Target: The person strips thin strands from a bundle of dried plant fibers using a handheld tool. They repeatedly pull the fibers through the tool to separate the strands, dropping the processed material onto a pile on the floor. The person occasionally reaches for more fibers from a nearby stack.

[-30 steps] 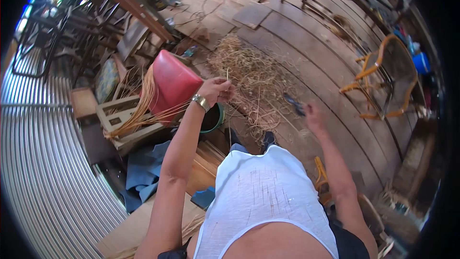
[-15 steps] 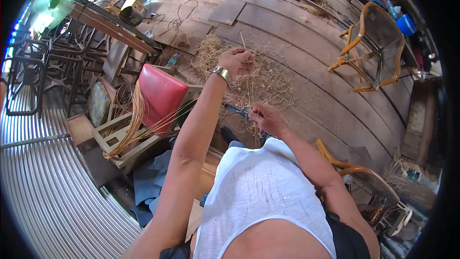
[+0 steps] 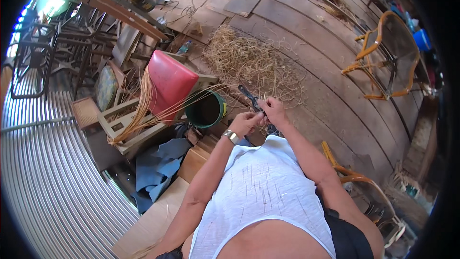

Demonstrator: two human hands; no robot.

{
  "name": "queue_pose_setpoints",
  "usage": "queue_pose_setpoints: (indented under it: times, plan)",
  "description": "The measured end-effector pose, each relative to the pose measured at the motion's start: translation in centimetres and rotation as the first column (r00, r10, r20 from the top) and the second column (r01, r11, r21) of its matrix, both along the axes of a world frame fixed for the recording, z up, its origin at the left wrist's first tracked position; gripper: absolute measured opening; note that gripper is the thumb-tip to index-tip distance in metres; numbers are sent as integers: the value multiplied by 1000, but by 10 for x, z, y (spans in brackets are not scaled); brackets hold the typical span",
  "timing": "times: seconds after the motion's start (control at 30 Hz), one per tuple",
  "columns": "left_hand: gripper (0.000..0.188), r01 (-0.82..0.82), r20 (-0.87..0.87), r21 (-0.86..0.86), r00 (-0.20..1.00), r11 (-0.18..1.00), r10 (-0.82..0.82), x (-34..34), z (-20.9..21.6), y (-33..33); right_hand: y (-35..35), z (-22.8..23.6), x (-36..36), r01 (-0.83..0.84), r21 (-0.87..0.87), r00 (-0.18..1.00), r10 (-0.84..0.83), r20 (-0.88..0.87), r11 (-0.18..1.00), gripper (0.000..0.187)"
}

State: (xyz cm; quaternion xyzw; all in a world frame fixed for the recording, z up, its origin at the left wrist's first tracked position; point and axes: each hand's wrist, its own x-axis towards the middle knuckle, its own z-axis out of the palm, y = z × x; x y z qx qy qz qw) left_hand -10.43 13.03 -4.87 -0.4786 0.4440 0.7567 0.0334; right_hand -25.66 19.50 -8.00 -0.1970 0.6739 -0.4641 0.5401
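My right hand [image 3: 272, 110] is closed around a dark metal hand tool that looks like a spokeshave [image 3: 247, 93]; its flat handle, with a hole near the end, points up and left. My left hand [image 3: 245, 123], with a watch [image 3: 231, 136] at the wrist, is pinched shut right beside the tool, close against the right fingers. What the left fingers grip is too small to make out. Beyond both hands a heap of pale, curly shavings [image 3: 249, 60] covers the floorboards.
At left, long cane strips [image 3: 143, 110] drape over a wooden frame beside a red cushioned seat [image 3: 170, 79]. A dark green bucket [image 3: 207, 109] stands near my left hand. Rattan chairs [image 3: 390, 57] are at right, stacked dark frames [image 3: 67, 57] far left, blue cloth [image 3: 160, 168] below.
My left hand has drawn back from over the shavings to beside the right hand. The thin pale strip it held is no longer plain. The tool has tilted upward; the bucket has come into view.
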Motion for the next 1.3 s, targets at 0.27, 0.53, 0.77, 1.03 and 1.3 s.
queue_pose_setpoints:
  times: [0.27, 0.53, 0.77, 1.03, 1.3]
  plan:
    - [20, 226, 242, -486, 963, 844, -118, 31, -17, -12, -8, -17, 34, -132, 24, 984, 128, 124, 991, 28]
    - [34, 325, 379, -563, 919, 760, -112, 26, -11, -1, -9, -19, 39, -155, 145, 963, 183, -199, 977, 30]
    - [33, 310, 379, -636, 923, 706, -63, 46, -49, 13, -12, -24, 48, -243, 196, 966, 256, -44, 950, 30]
    - [32, 246, 355, -667, 935, 703, 9, 58, -39, 16, -19, -29, 58, -268, 200, 937, 303, -173, 943, 32]
    - [28, 143, 250, -750, 965, 645, 77, 77, -4, 17, -42, -24, 17, -201, 246, 976, 215, -30, 948, 31]
